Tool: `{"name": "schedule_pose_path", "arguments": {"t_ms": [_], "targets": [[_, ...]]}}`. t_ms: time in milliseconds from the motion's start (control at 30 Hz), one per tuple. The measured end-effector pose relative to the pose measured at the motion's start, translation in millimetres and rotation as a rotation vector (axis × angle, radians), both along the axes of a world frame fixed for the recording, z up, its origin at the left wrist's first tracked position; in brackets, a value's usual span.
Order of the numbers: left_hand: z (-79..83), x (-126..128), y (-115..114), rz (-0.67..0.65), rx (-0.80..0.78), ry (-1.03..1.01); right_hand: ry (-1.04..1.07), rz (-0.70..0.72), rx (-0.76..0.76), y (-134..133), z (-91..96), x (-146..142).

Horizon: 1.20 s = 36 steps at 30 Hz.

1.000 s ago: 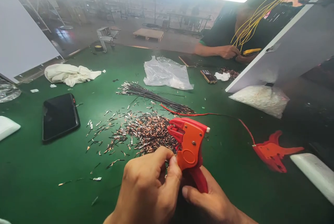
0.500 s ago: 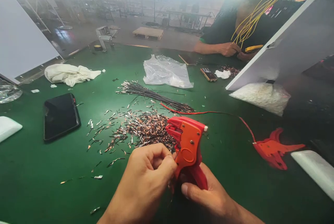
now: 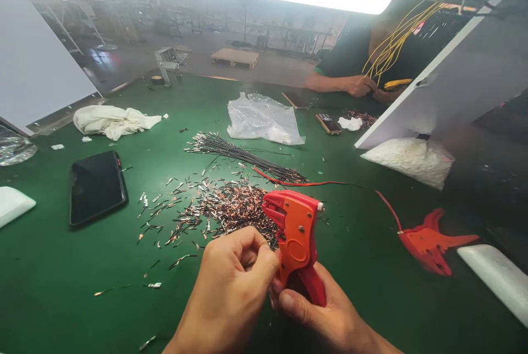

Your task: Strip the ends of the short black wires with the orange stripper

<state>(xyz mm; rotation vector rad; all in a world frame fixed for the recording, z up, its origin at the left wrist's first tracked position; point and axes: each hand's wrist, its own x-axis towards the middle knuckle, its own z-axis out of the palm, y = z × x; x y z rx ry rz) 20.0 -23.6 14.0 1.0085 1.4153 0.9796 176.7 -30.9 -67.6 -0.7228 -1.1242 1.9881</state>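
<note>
My right hand (image 3: 319, 310) is wrapped around the handles of a red and orange wire stripper (image 3: 297, 230), held upright with its jaws facing left. Close against the stripper's left side, my left hand (image 3: 237, 271) is closed in a pinch. A short dark wire end (image 3: 274, 242) shows between its fingertips and the tool; the rest of that wire is hidden by the hand. Behind both hands lies a heap of short cut wire scraps (image 3: 237, 205), copper, black and silvery. Beyond the heap rests a bundle of black wires (image 3: 243, 156) with metal ends at the left.
A second wire stripper (image 3: 429, 241) lies at right, by a red wire (image 3: 289, 183). Around the green table (image 3: 61, 299) are a black phone (image 3: 98, 188), a plastic bag (image 3: 264, 120), a white cloth (image 3: 113, 120) and a keypad phone (image 3: 329, 123). A co-worker's hands (image 3: 361, 86) hold yellow wires.
The view has tilted up slightly, so table things sit a little lower. My right thumb has shifted left, closer to my left hand. Both hands otherwise keep nearly the same pose.
</note>
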Motion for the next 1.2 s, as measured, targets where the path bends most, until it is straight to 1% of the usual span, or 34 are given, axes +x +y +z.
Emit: {"name": "schedule_pose_path", "arguments": {"t_ms": [67,167,233,300,367,467,667,733,800,900,1000,1067,1200], "targets": [[-3.2,1,-4,0.005,0.041,0.098,0.010,0.004,-0.016,0,0.5,0],[-8.5,5,-10,0.045,0.139,0.274,0.033,0.081,-0.061,2,4.6,2],[-12.7,8,-14,0.052,0.227,0.394,0.035,0.125,-0.087,3,8.0,3],[-16.7,10,-17,0.047,0.325,0.492,0.041,0.128,-0.105,5,10.2,4],[-19.6,11,-18,0.041,0.402,0.550,0.052,0.116,-0.113,6,10.7,5],[-21.0,9,-18,0.023,0.454,0.602,0.063,0.115,-0.097,7,10.6,5],[-20.1,2,-17,-0.128,0.500,0.694,0.120,0.147,-0.126,7,17.7,1],[-18.5,0,-16,-0.145,0.478,0.688,0.138,0.156,-0.131,7,19.2,0],[-15.3,-1,-14,-0.174,0.402,0.641,0.104,0.139,-0.143,7,18.2,0],[-8.5,-2,-9,-0.231,0.194,0.493,0.030,0.134,-0.164,5,12.6,1],[-3.0,-2,-4,-0.233,0.020,0.335,0.017,0.143,-0.148,2,5.7,1],[-1.4,-2,-3,-0.206,-0.031,0.281,-0.001,0.134,-0.139,1,2.1,0],[-1.2,-2,-3,-0.198,-0.050,0.265,-0.082,0.076,-0.118,0,1.4,-1]]}}
